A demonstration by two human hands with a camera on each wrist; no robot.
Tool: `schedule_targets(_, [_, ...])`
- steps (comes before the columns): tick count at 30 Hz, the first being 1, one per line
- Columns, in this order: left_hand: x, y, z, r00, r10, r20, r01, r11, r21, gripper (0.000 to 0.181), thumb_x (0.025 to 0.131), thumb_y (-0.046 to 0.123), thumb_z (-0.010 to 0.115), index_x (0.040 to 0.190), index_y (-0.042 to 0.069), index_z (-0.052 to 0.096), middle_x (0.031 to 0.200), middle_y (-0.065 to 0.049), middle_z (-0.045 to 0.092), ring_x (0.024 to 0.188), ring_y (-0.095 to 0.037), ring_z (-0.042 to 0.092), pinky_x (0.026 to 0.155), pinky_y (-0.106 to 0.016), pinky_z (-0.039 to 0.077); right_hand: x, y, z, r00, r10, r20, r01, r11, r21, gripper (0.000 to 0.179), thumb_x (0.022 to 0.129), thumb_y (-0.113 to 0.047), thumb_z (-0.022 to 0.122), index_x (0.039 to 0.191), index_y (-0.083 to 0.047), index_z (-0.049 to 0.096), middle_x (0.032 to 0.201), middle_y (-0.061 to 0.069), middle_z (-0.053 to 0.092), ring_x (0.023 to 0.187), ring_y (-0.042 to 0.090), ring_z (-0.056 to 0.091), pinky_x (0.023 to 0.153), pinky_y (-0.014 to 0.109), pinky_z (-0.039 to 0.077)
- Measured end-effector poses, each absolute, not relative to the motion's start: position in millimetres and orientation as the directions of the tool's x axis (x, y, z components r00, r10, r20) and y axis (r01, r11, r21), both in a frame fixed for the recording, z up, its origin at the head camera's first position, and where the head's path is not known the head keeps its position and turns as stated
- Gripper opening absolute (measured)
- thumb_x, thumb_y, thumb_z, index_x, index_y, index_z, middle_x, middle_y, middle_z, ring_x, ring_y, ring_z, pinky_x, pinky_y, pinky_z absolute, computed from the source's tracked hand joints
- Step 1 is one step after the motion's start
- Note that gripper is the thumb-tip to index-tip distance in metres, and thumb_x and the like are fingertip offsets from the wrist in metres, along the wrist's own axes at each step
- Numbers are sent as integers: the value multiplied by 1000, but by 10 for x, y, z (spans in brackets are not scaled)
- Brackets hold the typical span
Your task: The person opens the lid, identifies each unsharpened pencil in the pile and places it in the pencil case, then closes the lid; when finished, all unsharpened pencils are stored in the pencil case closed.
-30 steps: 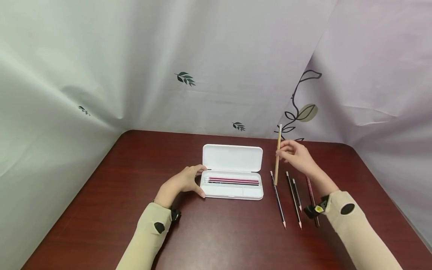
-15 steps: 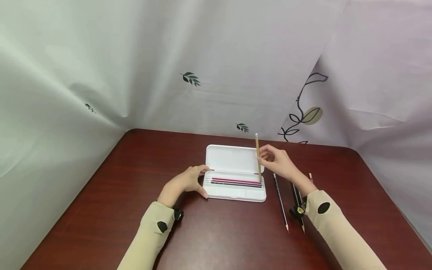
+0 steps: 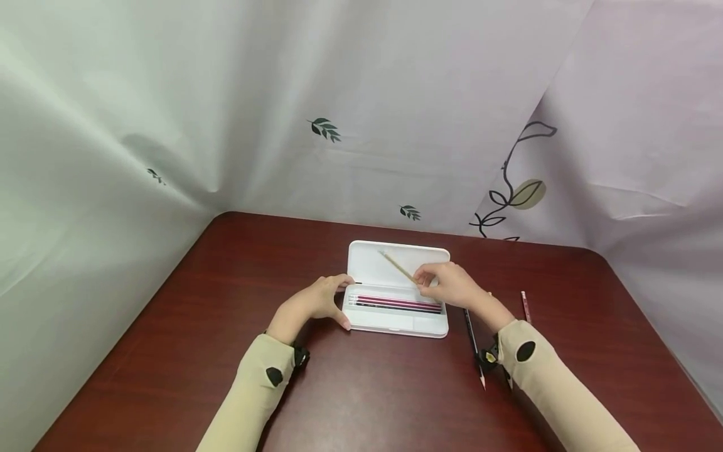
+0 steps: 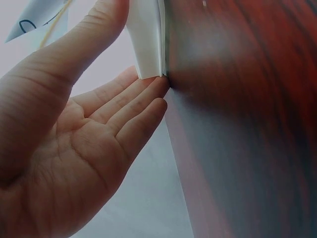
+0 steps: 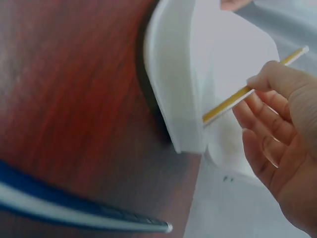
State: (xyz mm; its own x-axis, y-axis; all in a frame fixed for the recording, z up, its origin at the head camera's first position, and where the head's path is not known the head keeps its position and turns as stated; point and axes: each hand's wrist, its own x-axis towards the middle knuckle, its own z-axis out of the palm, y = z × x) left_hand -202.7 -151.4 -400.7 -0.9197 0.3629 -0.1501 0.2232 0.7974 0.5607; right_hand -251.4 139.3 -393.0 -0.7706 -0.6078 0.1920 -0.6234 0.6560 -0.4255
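A white pencil case (image 3: 373, 323) lies with its lid (image 3: 373, 267) laid back. Several red and dark pencils (image 3: 398, 304) rest in its rear compartment. My left hand (image 3: 310, 304) holds the case's left end, thumb at the front corner and fingers toward the back. In the left wrist view, the fingers touch the case wall (image 4: 146, 44). My right hand (image 3: 452, 285) pinches a natural-wood pencil (image 3: 398, 267) between thumb and fingers, slanted over the case. In the right wrist view, the pencil's (image 5: 233, 100) lower end is hidden behind the case wall.
To the right of the case lies a dark pencil (image 3: 473, 345), with another pencil tip (image 3: 510, 380) near the right sleeve. A red pencil (image 3: 526, 306) lies farther right, partly hidden by the arm. A pale curtain (image 3: 361, 113) stands behind the brown table (image 3: 395, 389).
My right hand has carried the wooden pencil left from the loose pencils to above the case. The pencil has tipped from upright toward slanting left. My left hand stays at the case's left end.
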Motion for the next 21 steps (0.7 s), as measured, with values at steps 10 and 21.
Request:
schedule_targets(10, [-2043, -1525, -4000, -916, 366, -163, 226, 808, 544, 86, 53, 25, 91, 126, 5, 50, 128, -13, 57, 121, -25, 51, 102, -39, 38, -2412, 1202, -3960, -711, -693, 118, -701, 682, -208, 12, 78, -18, 70, 90, -19, 74, 77, -10, 68, 69, 5, 61, 60, 26, 48])
schedule_targets(21, [-2052, -1518, -3998, -915, 364, -175, 215, 806, 552, 87, 54, 25, 91, 127, 5, 49, 128, -14, 57, 123, -24, 49, 103, -39, 37, -2358, 1174, -3961, -653, -748, 122, -756, 652, -49, 11, 79, -16, 72, 89, -19, 76, 84, -7, 71, 72, 9, 65, 61, 28, 52])
